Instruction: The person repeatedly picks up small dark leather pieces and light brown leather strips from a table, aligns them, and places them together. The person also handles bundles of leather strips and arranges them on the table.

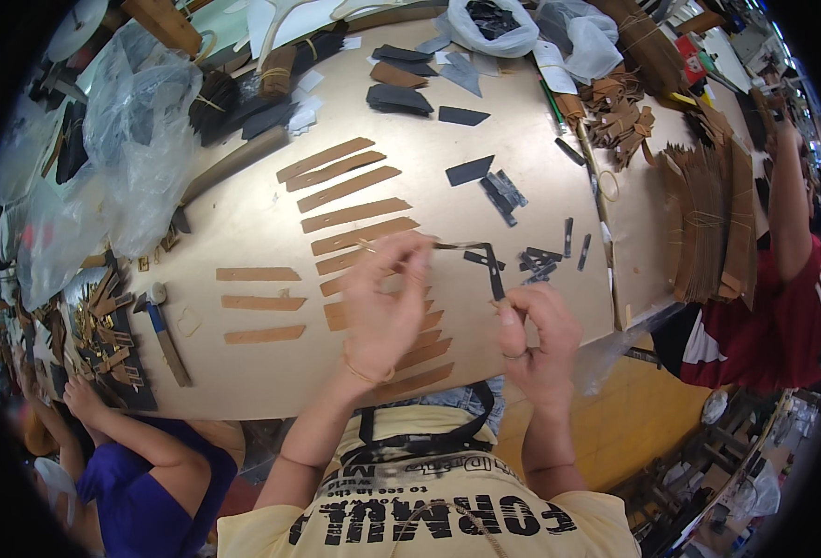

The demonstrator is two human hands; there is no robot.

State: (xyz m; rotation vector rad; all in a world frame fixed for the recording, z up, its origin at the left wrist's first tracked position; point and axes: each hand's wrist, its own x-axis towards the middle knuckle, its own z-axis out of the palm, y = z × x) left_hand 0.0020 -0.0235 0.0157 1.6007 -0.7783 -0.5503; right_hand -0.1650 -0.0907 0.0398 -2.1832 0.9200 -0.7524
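In my right hand (539, 339) a narrow black strip (496, 274) with small pale marks stands up between thumb and fingers. From its upper end a thin dark band (459, 245) runs left to my left hand (382, 302), whose thumb and fingertips pinch it. Whether the band is a layer of the same strip I cannot tell. Under and beside my left hand lies a column of brown leather strips (347, 198), partly hidden by that hand. Beyond my right hand, small black strips (545, 256) lie in a loose pile.
Three brown strips (260, 303) and a hammer (164, 335) lie to the left. Dark leather pieces (399, 99) and a plastic bag (492, 28) are at the back. Bundled brown strips (703, 223) stand right. Co-workers sit at left (154, 479) and right (764, 325).
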